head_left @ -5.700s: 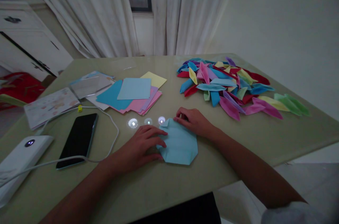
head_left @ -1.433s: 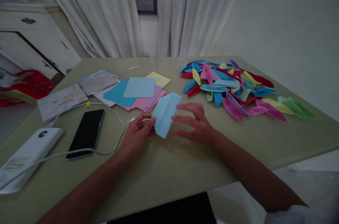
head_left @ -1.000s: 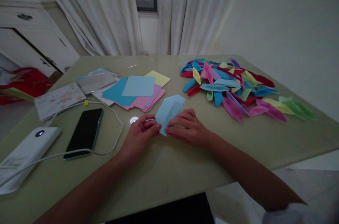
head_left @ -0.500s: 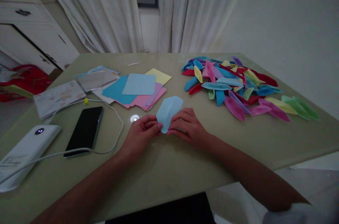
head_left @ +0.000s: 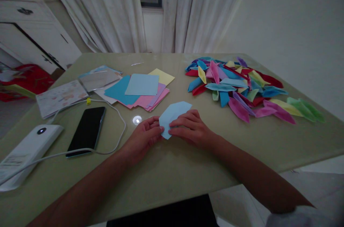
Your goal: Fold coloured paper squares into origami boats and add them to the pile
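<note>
A light blue piece of folded paper is held between my hands just above the table, its corners folded in. My left hand pinches its lower left edge, thumb in front. From the right, my right hand grips the lower right side, with its fingers lying across the front of the sheet. Beyond my hands on the left lies a spread of square coloured paper, a light blue sheet on top. On the right is a heap of folded paper pieces in many colours.
Left of my hands lie a black phone, a white power bank and a looping white cable. Patterned paper packs sit behind them. The pale table ends before a curtain.
The light blue paper has turned clockwise, its far end tilting to the right. My right fingers have shifted across its front. The view has moved slightly.
</note>
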Demonstrator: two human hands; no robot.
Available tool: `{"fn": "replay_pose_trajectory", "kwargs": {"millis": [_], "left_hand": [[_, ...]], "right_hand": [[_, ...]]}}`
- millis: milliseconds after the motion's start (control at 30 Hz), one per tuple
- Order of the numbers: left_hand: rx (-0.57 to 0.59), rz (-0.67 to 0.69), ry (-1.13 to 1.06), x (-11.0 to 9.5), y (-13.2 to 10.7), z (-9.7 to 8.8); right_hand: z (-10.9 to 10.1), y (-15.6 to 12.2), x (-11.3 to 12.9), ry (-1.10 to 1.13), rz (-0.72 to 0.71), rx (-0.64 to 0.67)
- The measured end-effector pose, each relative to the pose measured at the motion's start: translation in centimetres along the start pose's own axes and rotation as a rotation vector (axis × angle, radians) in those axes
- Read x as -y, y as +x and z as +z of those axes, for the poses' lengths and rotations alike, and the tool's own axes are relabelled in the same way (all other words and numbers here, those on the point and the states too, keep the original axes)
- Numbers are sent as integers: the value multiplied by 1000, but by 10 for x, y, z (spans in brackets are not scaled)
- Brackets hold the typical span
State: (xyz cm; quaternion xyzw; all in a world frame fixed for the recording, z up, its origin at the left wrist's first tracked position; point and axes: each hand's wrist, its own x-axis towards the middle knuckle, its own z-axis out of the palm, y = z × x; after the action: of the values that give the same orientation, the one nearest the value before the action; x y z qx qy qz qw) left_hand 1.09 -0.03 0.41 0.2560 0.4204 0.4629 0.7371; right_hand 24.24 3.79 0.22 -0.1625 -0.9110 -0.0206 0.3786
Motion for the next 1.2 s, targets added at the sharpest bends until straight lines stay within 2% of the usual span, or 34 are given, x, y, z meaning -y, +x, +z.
{"fn": "replay_pose_trajectory", "kwargs": {"millis": [200, 400, 700, 900, 1067, 1200], "left_hand": [[35, 99, 64, 6, -1, 2], [7, 58, 58, 3, -3, 6], [120, 85, 54, 4, -5, 2], [74, 76, 74, 4, -6, 5], [71, 43, 53, 4, -5, 4], [75, 69, 41, 4, -6, 7]], "right_hand": [[-2, 2, 3, 0, 16, -16], [-3, 0, 1, 35, 21, -8], [-6, -4, 3, 3, 30, 16], [-6, -1, 3, -5, 0, -56], [-6, -2, 3, -40, -18, -2], [-6, -3, 3, -63, -48, 18]]}}
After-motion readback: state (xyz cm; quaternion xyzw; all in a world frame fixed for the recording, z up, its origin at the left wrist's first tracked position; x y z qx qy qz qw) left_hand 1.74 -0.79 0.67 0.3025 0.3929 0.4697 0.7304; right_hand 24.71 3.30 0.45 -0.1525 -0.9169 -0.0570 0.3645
